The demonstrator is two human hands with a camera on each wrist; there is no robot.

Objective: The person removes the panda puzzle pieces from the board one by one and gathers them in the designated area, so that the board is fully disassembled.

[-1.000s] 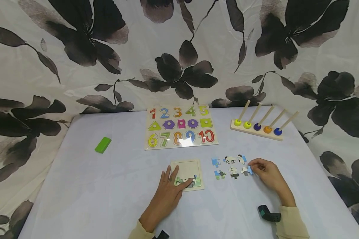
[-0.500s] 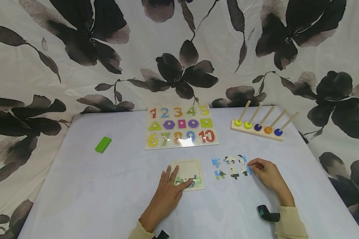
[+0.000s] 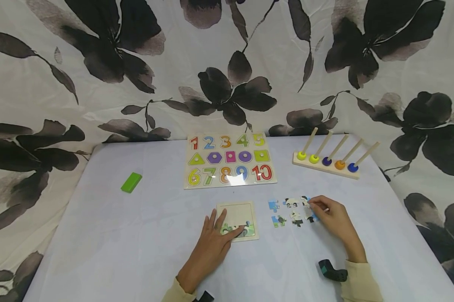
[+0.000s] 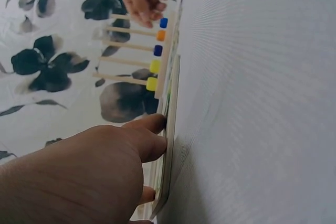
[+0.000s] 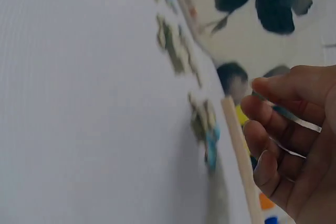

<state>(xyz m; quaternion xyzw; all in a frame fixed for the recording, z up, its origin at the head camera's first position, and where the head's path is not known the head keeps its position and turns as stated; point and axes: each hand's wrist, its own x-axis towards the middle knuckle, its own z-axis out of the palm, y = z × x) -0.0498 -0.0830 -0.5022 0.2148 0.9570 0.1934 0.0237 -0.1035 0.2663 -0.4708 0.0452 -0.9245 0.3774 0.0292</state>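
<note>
My left hand (image 3: 210, 243) lies with spread fingers on the wooden puzzle tray (image 3: 254, 218), its thumb pressing the panda pieces (image 3: 250, 230) fitted along the bottom. The left wrist view shows this hand's fingertips touching the edge of the tray (image 4: 170, 166). My right hand (image 3: 332, 216) hovers with loosely bent fingers at the upper-right panda piece (image 3: 305, 201), partly covering it. I see nothing gripped in the right wrist view, where the lower-right piece (image 5: 206, 129) lies below the hand. Other loose pieces are a panda face (image 3: 291, 202), a panda body (image 3: 296, 219) and blue corner piece (image 3: 273, 205).
A number-and-shape board (image 3: 230, 161) lies behind the tray. At the back right stands a peg stand (image 3: 325, 165) with coloured beads. A green block (image 3: 131, 182) rests on the left of the white table. A floral cloth (image 3: 227, 63) hangs behind.
My right hand has shifted slightly up and left, from beside the lower-right panda piece to the upper-right one. The lower-right piece has turned slightly. My left hand has stayed on the tray.
</note>
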